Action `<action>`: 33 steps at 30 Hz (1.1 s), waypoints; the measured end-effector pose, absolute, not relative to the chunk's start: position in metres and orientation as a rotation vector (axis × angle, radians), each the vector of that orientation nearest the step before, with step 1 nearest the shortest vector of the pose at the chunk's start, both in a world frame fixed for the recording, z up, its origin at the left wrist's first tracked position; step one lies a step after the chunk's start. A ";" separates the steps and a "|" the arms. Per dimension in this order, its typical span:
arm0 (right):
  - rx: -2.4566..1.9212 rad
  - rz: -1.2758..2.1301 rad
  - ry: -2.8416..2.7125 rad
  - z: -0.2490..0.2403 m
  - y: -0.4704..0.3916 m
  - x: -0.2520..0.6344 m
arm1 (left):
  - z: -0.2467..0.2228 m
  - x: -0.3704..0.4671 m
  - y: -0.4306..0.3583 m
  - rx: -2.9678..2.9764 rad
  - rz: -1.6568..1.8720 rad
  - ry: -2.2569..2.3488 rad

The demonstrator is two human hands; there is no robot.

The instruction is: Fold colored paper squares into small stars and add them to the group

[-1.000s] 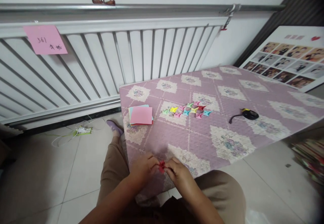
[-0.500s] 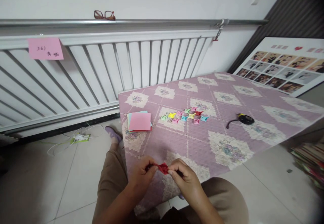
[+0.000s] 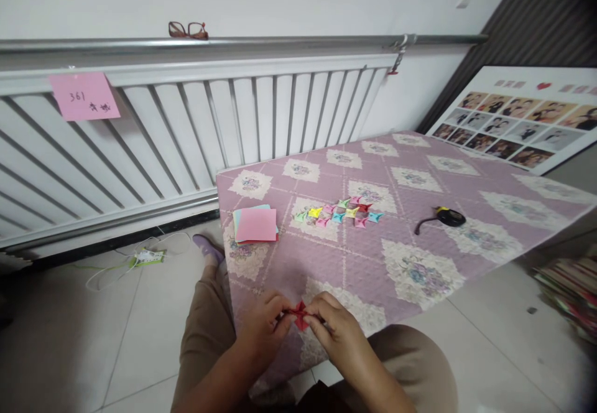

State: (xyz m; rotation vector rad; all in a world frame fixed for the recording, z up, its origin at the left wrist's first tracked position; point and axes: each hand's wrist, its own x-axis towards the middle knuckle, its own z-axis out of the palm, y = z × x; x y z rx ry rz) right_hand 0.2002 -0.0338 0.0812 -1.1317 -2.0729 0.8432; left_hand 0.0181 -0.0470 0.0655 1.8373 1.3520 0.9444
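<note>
Between my two hands is a small folded red paper (image 3: 301, 316), held above the near edge of the table. My left hand (image 3: 265, 323) pinches its left side with thumb and forefinger. On the other side, the fingertips of my right hand (image 3: 333, 320) are closed on it as well. Parts of the folds are hidden behind my fingers. Beyond my hands lies a group of several small folded paper pieces (image 3: 339, 217) in green, yellow, pink, blue and red. A stack of coloured paper sheets (image 3: 256, 224), pink on top, rests at the table's left side.
A purple flowered cloth covers the table (image 3: 359, 282). On its right lies a black and yellow tape measure (image 3: 450, 217). Behind stand a white radiator (image 3: 261, 114) and a photo board (image 3: 517, 120). Glasses (image 3: 188, 30) rest on the pipe. A power strip (image 3: 148, 257) sits on the floor.
My hands have drawn closer together on the red paper. Its shape looks more pressed in at the middle, with points showing above and below my fingers.
</note>
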 end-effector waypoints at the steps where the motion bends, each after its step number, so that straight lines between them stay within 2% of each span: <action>1: -1.113 0.845 -2.076 0.081 -0.033 0.201 | 0.066 0.018 -0.046 1.857 0.939 1.339; 11: -1.107 0.956 -1.824 0.077 -0.029 0.205 | 0.064 0.020 -0.047 1.667 1.140 1.348; 22: -1.254 1.133 -1.493 0.036 -0.037 0.202 | 0.036 0.021 -0.048 1.305 1.173 1.427; 27: -1.281 1.161 -1.488 0.021 -0.039 0.204 | 0.009 0.023 -0.048 1.298 1.038 1.522; 33: -1.342 0.903 -1.845 0.002 -0.034 0.212 | -0.007 0.020 -0.047 1.626 0.790 1.540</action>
